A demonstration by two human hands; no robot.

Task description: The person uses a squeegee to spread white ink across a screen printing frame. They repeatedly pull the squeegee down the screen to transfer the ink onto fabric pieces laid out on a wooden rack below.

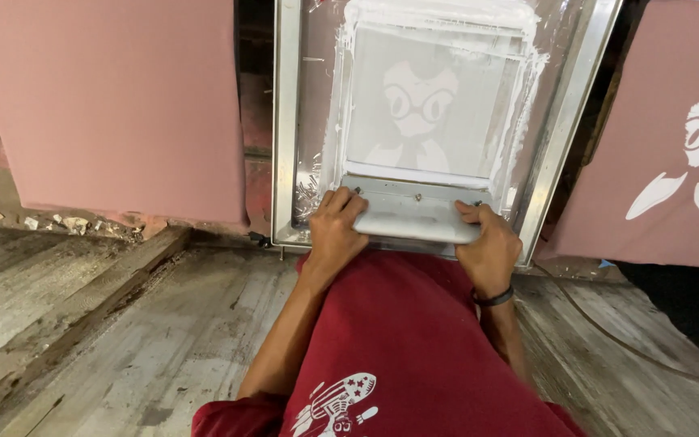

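Observation:
A metal-framed printing screen point(285, 121) lies in front of me, its mesh smeared with white ink around a pale cartoon figure with round glasses point(416, 109). A wide squeegee point(414, 217) with a pale handle rests on the near end of the screen. My left hand point(335, 226) grips its left end and my right hand point(489, 247) grips its right end. A dark band circles my right wrist. My red shirt fills the bottom of the view.
A plain pink fabric panel point(115, 105) lies to the left of the screen. Another pink panel point(673, 146) on the right carries the same figure printed in white. Worn grey wooden planks point(123, 332) lie below, with a thin cable point(600, 332) at the right.

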